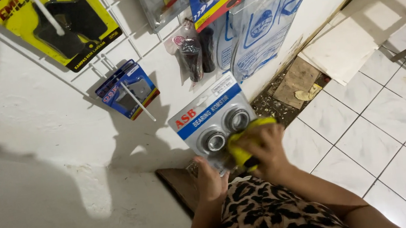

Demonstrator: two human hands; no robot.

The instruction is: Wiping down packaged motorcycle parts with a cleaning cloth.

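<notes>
Only the head view to go on here, looking steeply down along a white wall.

My left hand [210,180] is under the bottom edge of a blister pack [212,120], a blue and white card with two round metal rings under clear plastic. The fingers are curled up around the lower edge, so I'd say it's propping the pack steady against the wall. My right hand [265,148] has its fingers closed tight on a yellow cloth [246,147], pressed flat on the lower right corner of the pack, right over the plastic next to the rings. Looks like one hand braces so the other can rub without the pack swinging.

The pack sits at the bottom of a white wire rack [118,13] fixed to the wall. A smaller blue pack [128,89] hangs up and left of it, a yellow and black pack [60,25] is at the top left corner, and clear plastic bags [259,24] hang near the top right. Everything's on hooks, so it dangles loose.

Wall is rough white paint with hard shadows across it. The floor [371,139] is glossy white tile, with dirt and debris where it meets the wall, plus a scrap of cardboard [300,80] and loose white tiles [354,39] leaning there. A leopard print top [267,214] fills the bottom.
</notes>
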